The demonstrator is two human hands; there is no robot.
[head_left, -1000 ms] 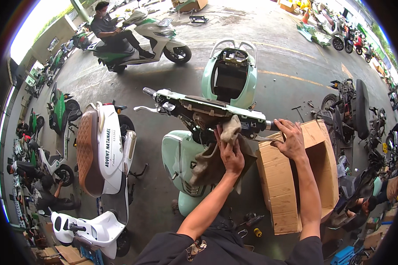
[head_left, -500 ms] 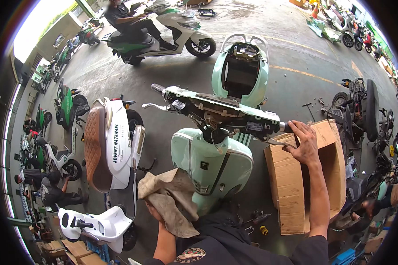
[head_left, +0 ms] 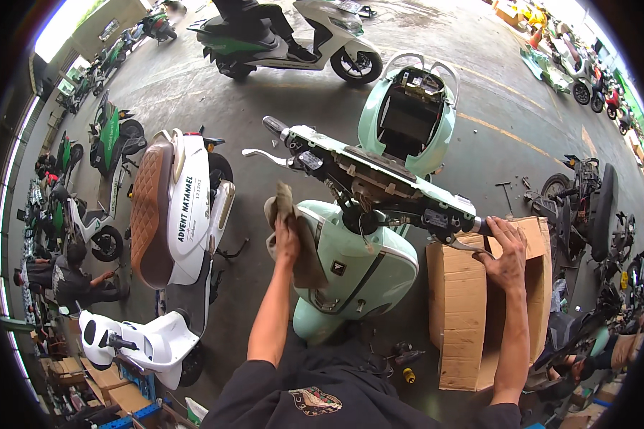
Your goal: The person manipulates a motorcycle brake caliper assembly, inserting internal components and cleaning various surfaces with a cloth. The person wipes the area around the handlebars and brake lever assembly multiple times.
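Note:
A mint-green scooter point(head_left: 365, 268) stands in front of me, its handlebar opened up so that wires and inner parts show. My left hand point(head_left: 287, 244) is closed on a beige-grey cloth point(head_left: 309, 263), which lies against the left side of the scooter's front panel. Round the black handlebar grip point(head_left: 484, 227) on the right is my right hand point(head_left: 506, 256), its fingers over the grip and its thumb near the silver brake lever point(head_left: 466, 246). The handlebar slants down toward my right hand.
An open cardboard box point(head_left: 461, 322) stands under my right forearm. A white scooter with a brown quilted seat point(head_left: 152, 222) is at the left. Beyond, a person sits on a white-and-green scooter point(head_left: 343, 36). Tools point(head_left: 408, 357) lie on the floor near me.
My left hand has lifted the cloth up from low beside the scooter to its front panel. The handlebar has turned slightly, its right end lower; my right hand stays on the grip.

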